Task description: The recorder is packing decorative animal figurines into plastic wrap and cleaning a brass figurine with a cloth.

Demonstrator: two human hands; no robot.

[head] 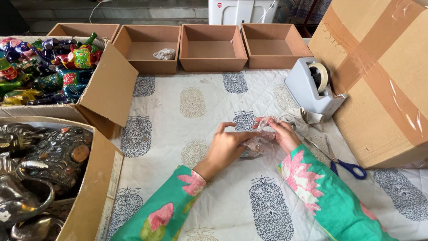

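A small object wrapped in clear bubble wrap (pixel 262 136) lies on the quilted cloth (pixel 196 134) in the middle of the table. My left hand (pixel 224 147) presses its fingertips against the wrap's left side. My right hand (pixel 281 134) grips the wrap from the right, fingers curled over its top. What the wrap covers is hidden. Both sleeves are green with pink flowers.
A grey tape dispenser (pixel 312 87) and blue-handled scissors (pixel 343 163) lie right of my hands. A large taped carton (pixel 383 76) stands at the right. Several shallow brown boxes (pixel 213 47) line the far edge, one with a wrapped bundle (pixel 165 54). Cartons of painted (pixel 44 71) and metal figurines (pixel 40 165) stand left.
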